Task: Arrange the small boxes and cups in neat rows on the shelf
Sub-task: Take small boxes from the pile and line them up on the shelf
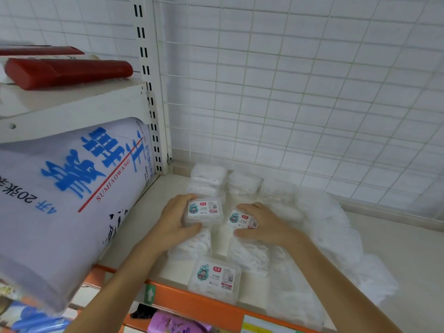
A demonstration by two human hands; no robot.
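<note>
Clear plastic boxes with printed labels sit on the cream shelf (396,239) — the left hand (171,221) grips one small box (203,211), the right hand (264,224) clasps a second box (242,219) just beside it. A third box (214,278) lies at the orange front edge (192,300), among blurred white packs (324,212).

left hand (171,221) gripping box (203,211), right hand (265,224) gripping second box (243,219)

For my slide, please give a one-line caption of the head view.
Left hand and right hand each grip a small labelled box above the shelf.
</note>
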